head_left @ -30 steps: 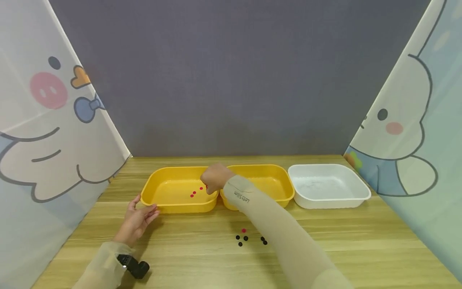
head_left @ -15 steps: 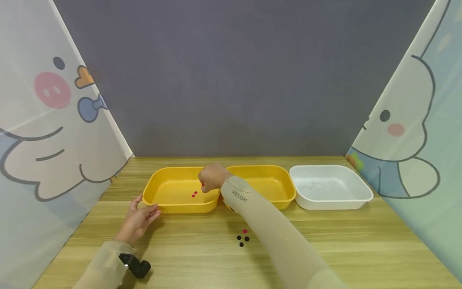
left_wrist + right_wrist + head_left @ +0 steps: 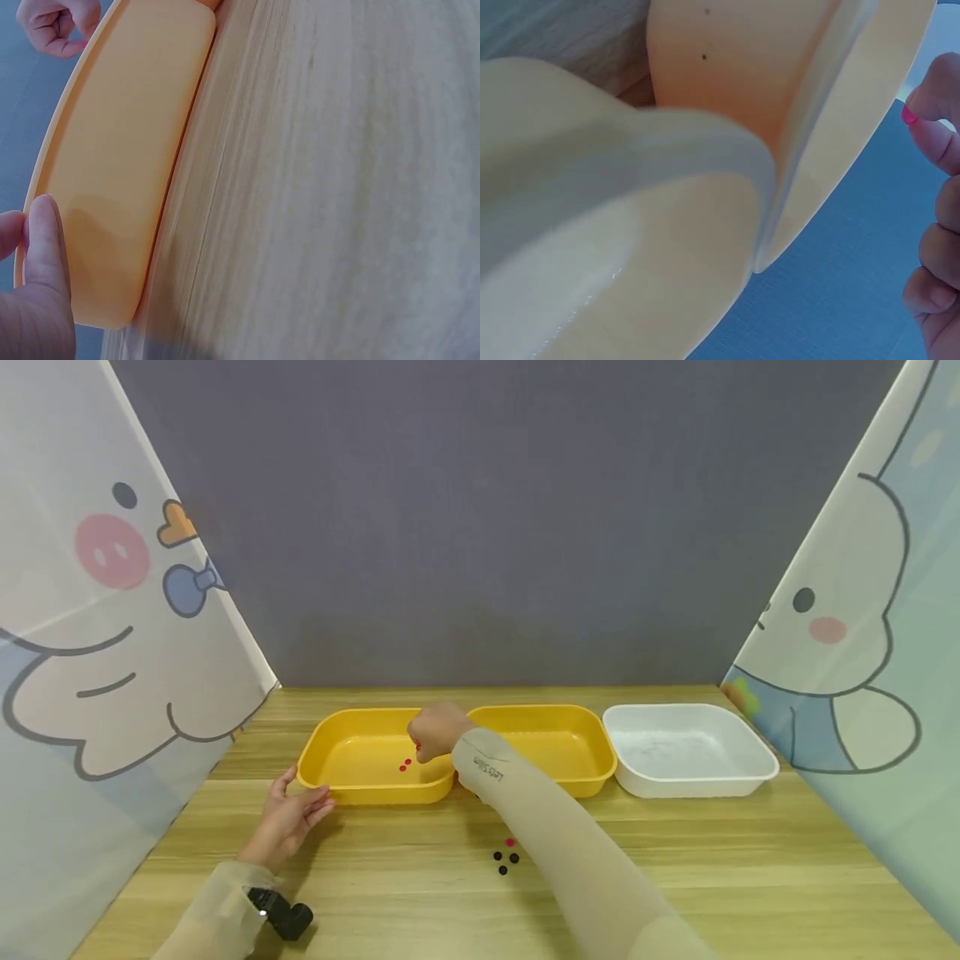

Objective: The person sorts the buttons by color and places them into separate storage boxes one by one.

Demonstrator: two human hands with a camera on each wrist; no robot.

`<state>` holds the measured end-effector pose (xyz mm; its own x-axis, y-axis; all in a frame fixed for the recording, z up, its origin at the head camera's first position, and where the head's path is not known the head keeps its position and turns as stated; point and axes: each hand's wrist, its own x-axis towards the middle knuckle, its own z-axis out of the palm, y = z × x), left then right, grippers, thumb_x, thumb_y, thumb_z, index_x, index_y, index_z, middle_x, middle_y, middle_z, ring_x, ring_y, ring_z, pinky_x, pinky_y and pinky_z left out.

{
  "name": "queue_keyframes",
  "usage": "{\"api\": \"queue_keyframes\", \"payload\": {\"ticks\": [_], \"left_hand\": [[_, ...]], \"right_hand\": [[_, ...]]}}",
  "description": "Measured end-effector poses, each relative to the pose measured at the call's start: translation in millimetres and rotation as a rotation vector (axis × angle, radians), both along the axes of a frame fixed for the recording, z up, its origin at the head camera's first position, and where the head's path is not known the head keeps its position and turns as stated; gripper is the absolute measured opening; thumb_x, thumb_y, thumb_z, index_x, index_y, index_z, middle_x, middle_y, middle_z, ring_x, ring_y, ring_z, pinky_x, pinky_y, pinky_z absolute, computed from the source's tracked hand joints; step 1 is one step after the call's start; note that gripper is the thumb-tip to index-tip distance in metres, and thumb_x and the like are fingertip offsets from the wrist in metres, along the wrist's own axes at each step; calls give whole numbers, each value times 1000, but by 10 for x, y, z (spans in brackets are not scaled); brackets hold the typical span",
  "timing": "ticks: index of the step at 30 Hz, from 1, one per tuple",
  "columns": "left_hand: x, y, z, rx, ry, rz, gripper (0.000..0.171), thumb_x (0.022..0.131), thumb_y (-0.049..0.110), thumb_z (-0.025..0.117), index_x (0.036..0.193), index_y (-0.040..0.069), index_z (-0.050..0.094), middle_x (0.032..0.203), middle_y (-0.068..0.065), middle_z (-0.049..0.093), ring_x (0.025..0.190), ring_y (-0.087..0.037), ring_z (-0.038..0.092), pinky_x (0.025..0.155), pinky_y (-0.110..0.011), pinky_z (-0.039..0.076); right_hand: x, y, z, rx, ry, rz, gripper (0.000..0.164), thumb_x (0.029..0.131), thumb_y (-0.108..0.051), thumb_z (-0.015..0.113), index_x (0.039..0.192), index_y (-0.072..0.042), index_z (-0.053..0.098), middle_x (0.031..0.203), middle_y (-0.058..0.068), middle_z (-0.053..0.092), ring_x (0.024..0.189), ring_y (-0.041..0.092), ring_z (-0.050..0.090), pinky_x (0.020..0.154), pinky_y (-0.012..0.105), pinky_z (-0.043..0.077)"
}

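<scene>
My left hand (image 3: 288, 818) pinches the near left corner of the left yellow tray (image 3: 390, 794); in the left wrist view, fingers (image 3: 46, 244) lie over its rim and outer wall. Above the right part of this tray is my right hand (image 3: 438, 731), its knuckles up. The right wrist view shows a small round red piece (image 3: 908, 115) pinched between thumb and index finger, the other fingers curled. Two more red pieces (image 3: 405, 765) lie on the tray floor. On the table in front are another red piece (image 3: 510, 842) and several black pieces (image 3: 503, 870).
A second yellow tray (image 3: 581, 787) stands right beside the first, partly behind the right sleeve (image 3: 555, 827). To its right is a white tray (image 3: 693, 787). A grey panel (image 3: 495, 527) rises behind the trays, with printed cloth on both sides.
My right hand has shifted slightly left over the tray, and fewer red pieces show on its floor. The right sleeve now covers two black pieces seen earlier. My left hand stays put.
</scene>
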<state>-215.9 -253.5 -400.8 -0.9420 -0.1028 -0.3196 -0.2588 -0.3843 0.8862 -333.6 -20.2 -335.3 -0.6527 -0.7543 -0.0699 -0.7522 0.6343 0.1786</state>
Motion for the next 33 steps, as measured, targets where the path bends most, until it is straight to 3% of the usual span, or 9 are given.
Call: {"api": "queue_keyframes", "payload": {"ticks": [9, 18, 25, 33], "left_hand": [[19, -26, 10, 2, -3, 4, 85, 97, -8, 44, 151, 20, -16, 73, -1, 62, 68, -10, 65, 71, -22, 58], [-4, 3, 12, 6, -3, 6, 85, 97, -8, 43, 151, 21, -15, 73, -1, 62, 67, -10, 65, 71, -22, 58], [0, 26, 11, 3, 3, 16, 84, 97, -8, 43, 151, 20, -15, 71, 0, 64, 64, -11, 66, 71, -23, 58], [-5, 29, 6, 10, 4, 23, 83, 97, -8, 42, 151, 21, -15, 70, 0, 63, 61, -11, 66, 68, -22, 58]], "right_hand": [[-9, -82, 139, -6, -52, 0, 39, 82, -22, 68, 57, -20, 38, 54, -8, 30, 52, 6, 25, 45, 20, 22], [-27, -53, 149, -12, -31, -17, 35, 80, -20, 69, 56, -21, 42, 56, -9, 36, 54, 6, 32, 46, 19, 27], [-84, -39, 87, -23, -32, -40, 22, 81, -26, 73, 65, -21, 60, 64, -12, 52, 59, 5, 46, 50, 18, 41], [-124, 0, 23, -8, -7, -7, 32, 87, -13, 63, 59, -20, 48, 56, -8, 40, 54, 7, 34, 46, 18, 28]]}}
